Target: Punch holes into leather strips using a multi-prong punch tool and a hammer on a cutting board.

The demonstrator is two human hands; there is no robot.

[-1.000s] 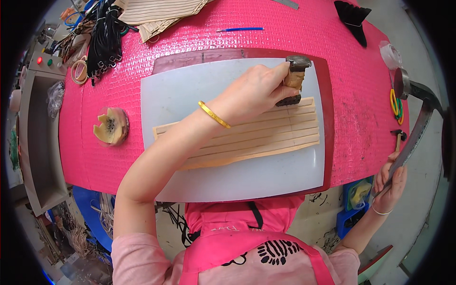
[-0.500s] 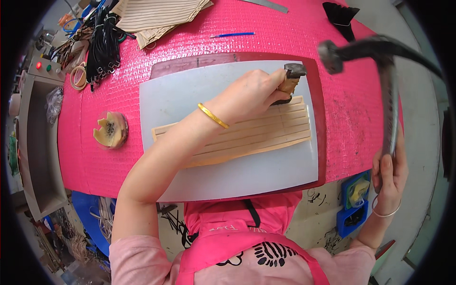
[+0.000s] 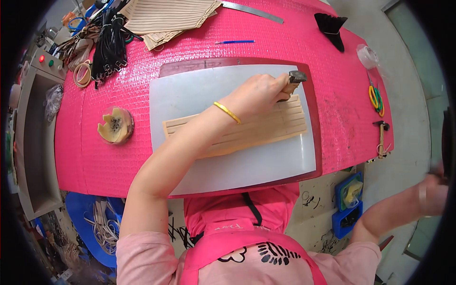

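Near the right end of a beige striped panel (image 3: 266,124), my left hand (image 3: 263,92) is closed round a punch (image 3: 297,77) with a dark metal head and a tan-wrapped grip. The punch stands upright; its lower end is mostly behind my fingers. Under the panel lies a white board (image 3: 237,173) on a dark red mat (image 3: 316,147). My right hand (image 3: 434,187) is out at the far right rim, away from the table. It is smeared by motion, so its fingers do not show. The hammer is not seen clearly.
A pink-covered table (image 3: 107,166) bears a blue pen (image 3: 237,42), a steel ruler (image 3: 256,13), a stack of striped sheets (image 3: 171,16), a cut-open plastic cup (image 3: 116,126), yellow-green scissors (image 3: 376,99), a clear roll (image 3: 366,57) and black strips (image 3: 110,47). Blue trays (image 3: 346,204) sit below at right.
My right hand has swung outward to the right rim, and the hammer has left clear view. My left hand stays on the punch. The view has shifted slightly, showing scissors on the table.
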